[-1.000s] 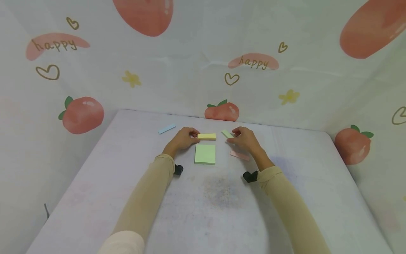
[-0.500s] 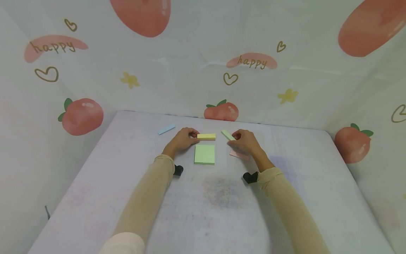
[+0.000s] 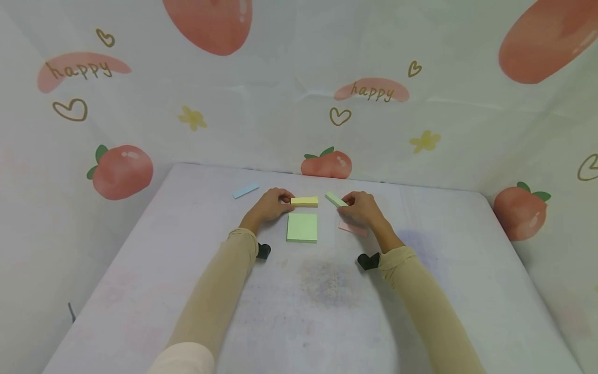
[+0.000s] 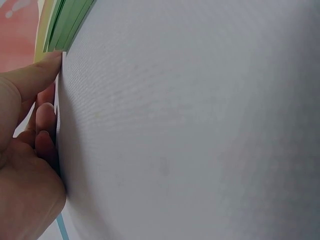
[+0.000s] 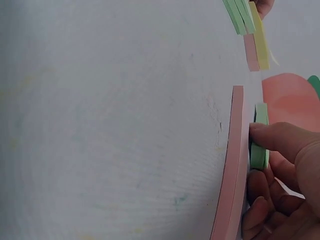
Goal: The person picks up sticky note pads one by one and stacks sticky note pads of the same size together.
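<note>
Around the left end of a yellow sticky-note strip pad (image 3: 304,200), my left hand (image 3: 269,204) holds thumb and fingers. A pink layer shows beneath the yellow in the right wrist view, below the yellow pad (image 5: 261,42). My right hand (image 3: 363,206) pinches a narrow light-green strip pad (image 3: 335,198), set at a slant right of the yellow one. Its thumb presses on that green pad (image 5: 260,155) in the right wrist view. A square green sticky-note pad (image 3: 301,227) lies just in front of the yellow pad. A pink strip pad (image 3: 353,229) lies under the right wrist's side.
A light-blue strip pad (image 3: 245,190) lies at the back left of the white table (image 3: 289,322). Behind the table hangs a white cloth (image 3: 271,124) printed with peaches and "happy". Black camera mounts (image 3: 369,261) stick out at both wrists.
My right hand has shifted slightly toward me and settled its pinch on the green strip pad, which has moved very little. My left hand stays at the yellow pad.
</note>
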### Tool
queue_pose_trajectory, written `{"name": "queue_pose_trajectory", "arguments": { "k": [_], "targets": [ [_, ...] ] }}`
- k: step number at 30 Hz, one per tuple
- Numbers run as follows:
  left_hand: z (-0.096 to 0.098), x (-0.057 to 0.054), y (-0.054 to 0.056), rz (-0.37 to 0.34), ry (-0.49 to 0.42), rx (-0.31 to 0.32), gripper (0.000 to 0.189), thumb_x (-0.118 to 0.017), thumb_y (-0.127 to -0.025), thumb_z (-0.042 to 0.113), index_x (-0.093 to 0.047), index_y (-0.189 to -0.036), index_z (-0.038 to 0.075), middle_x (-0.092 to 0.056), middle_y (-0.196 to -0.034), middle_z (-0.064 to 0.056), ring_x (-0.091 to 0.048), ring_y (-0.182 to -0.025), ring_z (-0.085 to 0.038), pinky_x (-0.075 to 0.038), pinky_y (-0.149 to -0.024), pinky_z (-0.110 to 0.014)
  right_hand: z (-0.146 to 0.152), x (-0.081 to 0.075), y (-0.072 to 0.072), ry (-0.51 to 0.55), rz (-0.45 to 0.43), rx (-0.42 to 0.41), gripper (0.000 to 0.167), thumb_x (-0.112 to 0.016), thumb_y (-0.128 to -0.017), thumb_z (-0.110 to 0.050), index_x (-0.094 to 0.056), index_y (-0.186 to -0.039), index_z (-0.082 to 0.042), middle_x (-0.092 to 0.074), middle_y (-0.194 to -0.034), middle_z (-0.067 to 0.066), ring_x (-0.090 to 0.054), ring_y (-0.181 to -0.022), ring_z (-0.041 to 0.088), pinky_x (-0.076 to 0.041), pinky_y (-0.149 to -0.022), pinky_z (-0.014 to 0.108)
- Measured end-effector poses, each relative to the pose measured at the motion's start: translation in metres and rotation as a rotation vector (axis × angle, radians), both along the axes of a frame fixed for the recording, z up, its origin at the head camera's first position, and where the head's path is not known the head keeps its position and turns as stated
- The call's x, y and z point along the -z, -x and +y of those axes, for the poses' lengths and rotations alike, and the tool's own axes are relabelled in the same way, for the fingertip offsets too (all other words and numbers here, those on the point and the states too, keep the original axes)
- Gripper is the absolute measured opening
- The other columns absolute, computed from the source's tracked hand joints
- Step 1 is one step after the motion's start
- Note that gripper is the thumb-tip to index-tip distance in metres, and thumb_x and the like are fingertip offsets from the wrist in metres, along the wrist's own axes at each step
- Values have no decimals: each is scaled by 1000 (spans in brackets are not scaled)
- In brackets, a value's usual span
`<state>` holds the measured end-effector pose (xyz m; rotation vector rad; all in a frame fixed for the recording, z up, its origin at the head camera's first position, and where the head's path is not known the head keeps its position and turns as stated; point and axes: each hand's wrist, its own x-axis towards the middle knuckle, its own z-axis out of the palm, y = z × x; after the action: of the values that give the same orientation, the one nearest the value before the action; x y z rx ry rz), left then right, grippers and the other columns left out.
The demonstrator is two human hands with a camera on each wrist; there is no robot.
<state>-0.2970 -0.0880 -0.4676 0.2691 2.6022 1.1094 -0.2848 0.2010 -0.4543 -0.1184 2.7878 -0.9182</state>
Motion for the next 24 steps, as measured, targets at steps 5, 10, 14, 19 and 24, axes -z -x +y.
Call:
{"name": "queue_pose_trajectory", "arguments": {
  "k": [5, 10, 14, 19, 24],
  "targets": [
    [0, 0, 0, 2, -6, -6, 33, -69, -98, 22, -65, -128, 9, -63, -120, -10, -54, -111, -25, -44, -105, -43, -1, 0, 0, -15, -2, 4, 37, -72, -94, -26, -69, -124, -4, -69, -114, 14, -59, -99, 25, -49, -88, 37],
    [0, 1, -1, 7, -5, -3, 32, -68, -99, 22, -65, -128, 9, -63, -120, -10, -54, -112, -25, -44, -106, -43, -2, 0, 1, -14, 4, 4, 37, -71, -94, -26, -69, -124, -4, -69, -113, 14, -59, -98, 24, -49, -86, 36],
    [0, 1, -1, 13, 2, -1, 32, -67, -99, 22, -65, -129, 10, -63, -121, -10, -54, -113, -25, -44, -106, -43, -4, -3, 1, 12, 13, -3, 37, -71, -94, -26, -68, -124, -4, -69, -114, 14, -60, -98, 24, -50, -85, 35],
    [1, 3, 0, 22, 13, 1, 33, -67, -99, 22, -65, -129, 9, -63, -121, -10, -54, -112, -24, -44, -106, -43, -8, -6, 0, 37, 52, -20, 35, -70, -93, -23, -70, -122, -4, -69, -111, 14, -61, -94, 23, -50, -81, 32],
    [0, 2, 0, 41, 31, 18, 34, -67, -100, 23, -64, -130, 9, -63, -121, -10, -54, -112, -24, -44, -105, -42, -14, -11, 1, 41, 104, -50, 32, -69, -92, -21, -71, -119, -3, -70, -107, 13, -61, -91, 22, -48, -78, 30]
  ]
}}
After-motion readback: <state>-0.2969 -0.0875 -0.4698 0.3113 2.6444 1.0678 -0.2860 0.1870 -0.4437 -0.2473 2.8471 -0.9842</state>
